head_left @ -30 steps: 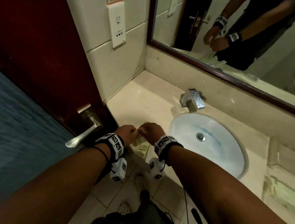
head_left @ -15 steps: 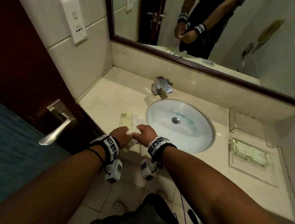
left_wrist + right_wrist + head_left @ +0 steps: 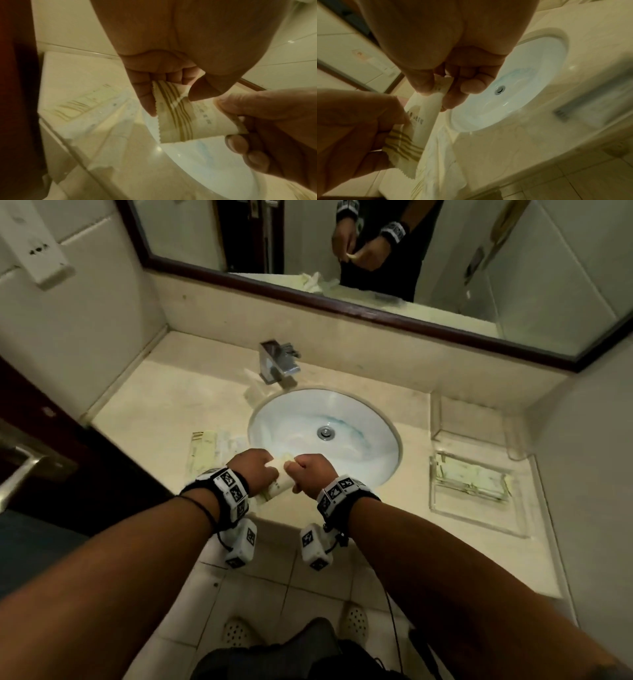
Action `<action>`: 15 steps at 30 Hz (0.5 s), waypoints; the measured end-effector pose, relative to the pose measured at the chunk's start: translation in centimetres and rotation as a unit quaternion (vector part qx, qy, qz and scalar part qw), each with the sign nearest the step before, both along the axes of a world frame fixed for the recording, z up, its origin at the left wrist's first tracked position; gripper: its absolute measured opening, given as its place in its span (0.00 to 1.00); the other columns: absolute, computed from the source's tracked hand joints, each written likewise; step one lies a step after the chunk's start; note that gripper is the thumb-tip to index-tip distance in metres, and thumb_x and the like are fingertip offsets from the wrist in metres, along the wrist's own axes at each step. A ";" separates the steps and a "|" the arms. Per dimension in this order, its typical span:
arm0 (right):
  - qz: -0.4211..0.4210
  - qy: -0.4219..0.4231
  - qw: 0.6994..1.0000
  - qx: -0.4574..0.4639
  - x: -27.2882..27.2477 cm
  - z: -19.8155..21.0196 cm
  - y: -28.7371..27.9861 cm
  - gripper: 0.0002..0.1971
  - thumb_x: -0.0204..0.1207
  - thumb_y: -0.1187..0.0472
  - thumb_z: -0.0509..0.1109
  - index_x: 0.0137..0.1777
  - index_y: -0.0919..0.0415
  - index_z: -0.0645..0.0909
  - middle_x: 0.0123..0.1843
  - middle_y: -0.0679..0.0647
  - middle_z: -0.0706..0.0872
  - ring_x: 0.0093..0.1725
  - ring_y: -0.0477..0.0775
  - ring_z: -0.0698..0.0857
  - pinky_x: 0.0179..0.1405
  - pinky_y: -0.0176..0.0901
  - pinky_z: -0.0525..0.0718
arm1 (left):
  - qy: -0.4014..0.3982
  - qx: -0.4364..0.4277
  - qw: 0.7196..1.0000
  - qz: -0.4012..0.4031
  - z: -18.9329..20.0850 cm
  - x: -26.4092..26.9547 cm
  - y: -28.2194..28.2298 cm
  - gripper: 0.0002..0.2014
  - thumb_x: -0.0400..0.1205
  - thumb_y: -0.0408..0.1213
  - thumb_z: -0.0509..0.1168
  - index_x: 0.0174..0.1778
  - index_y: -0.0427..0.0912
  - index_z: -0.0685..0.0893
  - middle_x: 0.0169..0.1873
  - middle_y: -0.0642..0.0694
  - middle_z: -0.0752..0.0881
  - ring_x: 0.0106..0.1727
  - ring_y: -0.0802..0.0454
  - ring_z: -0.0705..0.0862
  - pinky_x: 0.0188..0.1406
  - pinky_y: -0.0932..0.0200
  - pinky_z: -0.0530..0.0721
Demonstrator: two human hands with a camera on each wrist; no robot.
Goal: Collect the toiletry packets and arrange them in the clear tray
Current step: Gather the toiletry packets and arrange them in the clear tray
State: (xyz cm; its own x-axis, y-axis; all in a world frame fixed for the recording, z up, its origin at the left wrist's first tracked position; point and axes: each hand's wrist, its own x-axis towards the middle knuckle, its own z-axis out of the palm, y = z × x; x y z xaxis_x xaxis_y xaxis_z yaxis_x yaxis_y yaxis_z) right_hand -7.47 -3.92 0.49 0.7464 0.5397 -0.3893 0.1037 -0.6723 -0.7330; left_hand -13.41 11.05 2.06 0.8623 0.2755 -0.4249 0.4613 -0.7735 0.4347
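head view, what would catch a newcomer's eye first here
Both hands meet at the counter's front edge: the left hand and right hand each pinch an end of one striped packet. Behind them sits the white sink, and to its right the clear tray already holds packets.

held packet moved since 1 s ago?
Yes. The packet went right, toward the sink: earlier it was over the counter left of it, now it is at the sink's front rim.
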 end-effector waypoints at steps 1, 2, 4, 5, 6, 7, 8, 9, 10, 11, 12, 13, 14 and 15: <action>-0.006 -0.007 1.000 0.008 0.7 0.0 -1.9 0.18 0.84 0.54 0.64 0.38 0.66 0.84 0.29 0.56 0.86 0.25 0.49 0.82 0.29 0.39 0.78 | -0.003 0.003 1.000 0.000 0.1 0.8 -1.7 0.09 0.78 0.42 0.64 0.50 0.44 0.85 0.49 0.43 0.86 0.48 0.44 0.83 0.44 0.58 0.77; -0.013 -0.009 1.000 0.015 1.2 0.0 -3.3 0.18 0.83 0.55 0.64 0.37 0.66 0.84 0.28 0.56 0.86 0.24 0.49 0.83 0.29 0.39 0.78 | -0.006 0.007 1.000 0.001 0.0 1.3 -3.0 0.08 0.78 0.43 0.65 0.49 0.46 0.84 0.49 0.44 0.86 0.47 0.45 0.82 0.44 0.59 0.77; -0.029 -0.010 0.999 0.023 2.4 0.1 -6.6 0.18 0.82 0.56 0.66 0.31 0.62 0.82 0.24 0.52 0.84 0.23 0.48 0.84 0.28 0.38 0.79 | -0.014 0.009 1.000 -0.004 -0.1 2.7 -6.3 0.05 0.77 0.44 0.65 0.45 0.48 0.83 0.49 0.45 0.87 0.46 0.47 0.81 0.44 0.59 0.76; -0.036 -0.011 0.999 0.025 3.0 0.2 -8.0 0.17 0.82 0.56 0.66 0.31 0.61 0.81 0.24 0.52 0.83 0.22 0.48 0.84 0.28 0.38 0.79 | -0.019 0.008 1.000 -0.006 0.0 3.3 -7.8 0.04 0.76 0.44 0.66 0.44 0.50 0.82 0.48 0.46 0.87 0.46 0.47 0.81 0.44 0.59 0.76; -0.046 -0.011 0.998 0.027 3.8 0.3 -10.0 0.17 0.82 0.56 0.66 0.30 0.60 0.81 0.24 0.52 0.83 0.22 0.48 0.83 0.29 0.38 0.79 | -0.022 0.005 1.000 -0.009 -0.1 4.3 -9.7 0.04 0.76 0.44 0.66 0.43 0.51 0.82 0.48 0.46 0.87 0.46 0.47 0.81 0.44 0.59 0.76; -0.055 -0.012 0.998 0.029 4.4 0.4 -11.4 0.18 0.82 0.56 0.67 0.30 0.60 0.80 0.24 0.52 0.83 0.22 0.48 0.83 0.29 0.38 0.80 | -0.024 0.002 1.000 -0.011 0.1 5.0 -11.1 0.05 0.76 0.44 0.66 0.44 0.50 0.82 0.48 0.46 0.87 0.47 0.46 0.82 0.46 0.58 0.78; -0.067 -0.013 0.997 0.030 5.1 0.5 -13.4 0.18 0.82 0.56 0.67 0.30 0.61 0.79 0.23 0.53 0.83 0.21 0.47 0.83 0.28 0.38 0.79 | -0.027 -0.001 1.000 -0.017 0.1 6.0 -13.0 0.06 0.76 0.44 0.66 0.46 0.49 0.84 0.48 0.46 0.87 0.49 0.45 0.83 0.47 0.58 0.79; -0.077 -0.015 0.996 0.030 5.7 0.5 -14.9 0.18 0.81 0.56 0.67 0.29 0.62 0.78 0.23 0.53 0.82 0.20 0.46 0.82 0.27 0.36 0.78 | -0.026 -0.001 0.999 -0.019 0.2 6.7 -14.4 0.08 0.76 0.44 0.66 0.48 0.49 0.84 0.48 0.46 0.87 0.51 0.44 0.84 0.49 0.57 0.80; -0.088 -0.016 0.996 0.028 6.2 0.5 -16.4 0.18 0.81 0.57 0.67 0.29 0.62 0.77 0.22 0.53 0.81 0.20 0.45 0.82 0.24 0.34 0.76 | -0.027 -0.003 0.999 -0.025 0.3 7.5 -15.9 0.09 0.76 0.45 0.66 0.50 0.48 0.85 0.48 0.47 0.87 0.52 0.44 0.84 0.50 0.56 0.81; -0.103 -0.017 0.994 0.028 6.8 0.5 -18.4 0.18 0.81 0.57 0.68 0.28 0.61 0.75 0.23 0.53 0.80 0.21 0.45 0.83 0.23 0.34 0.75 | -0.029 -0.004 0.999 -0.036 0.3 8.5 -17.8 0.10 0.76 0.45 0.66 0.51 0.49 0.85 0.49 0.47 0.87 0.53 0.44 0.85 0.51 0.56 0.81; -0.114 -0.015 0.993 0.024 7.1 0.5 -19.8 0.19 0.80 0.58 0.68 0.28 0.60 0.73 0.23 0.53 0.79 0.22 0.47 0.85 0.22 0.35 0.75 | -0.033 -0.006 0.998 -0.045 0.2 9.2 -19.1 0.10 0.76 0.45 0.66 0.51 0.49 0.85 0.49 0.47 0.88 0.54 0.44 0.85 0.52 0.56 0.81; -0.130 -0.015 0.991 0.022 7.7 0.5 -21.7 0.18 0.79 0.59 0.68 0.27 0.59 0.71 0.23 0.52 0.78 0.24 0.50 0.86 0.23 0.37 0.75 | -0.036 -0.011 0.998 -0.057 0.3 10.0 -20.9 0.09 0.75 0.44 0.66 0.49 0.50 0.85 0.49 0.48 0.88 0.54 0.44 0.85 0.51 0.57 0.81; -0.142 -0.012 0.990 0.019 8.0 0.4 -23.2 0.17 0.79 0.60 0.68 0.27 0.58 0.71 0.23 0.52 0.79 0.26 0.53 0.87 0.25 0.38 0.76 | -0.037 -0.016 0.997 -0.066 0.3 10.6 -22.2 0.06 0.75 0.43 0.66 0.46 0.51 0.84 0.48 0.48 0.89 0.52 0.45 0.85 0.50 0.57 0.81; -0.151 -0.007 0.988 0.015 8.2 0.3 -24.7 0.17 0.78 0.61 0.67 0.28 0.58 0.72 0.23 0.51 0.79 0.27 0.55 0.88 0.26 0.39 0.77 | -0.039 -0.020 0.996 -0.075 0.3 11.1 -23.5 0.04 0.75 0.43 0.65 0.43 0.52 0.83 0.46 0.48 0.89 0.50 0.45 0.85 0.48 0.58 0.81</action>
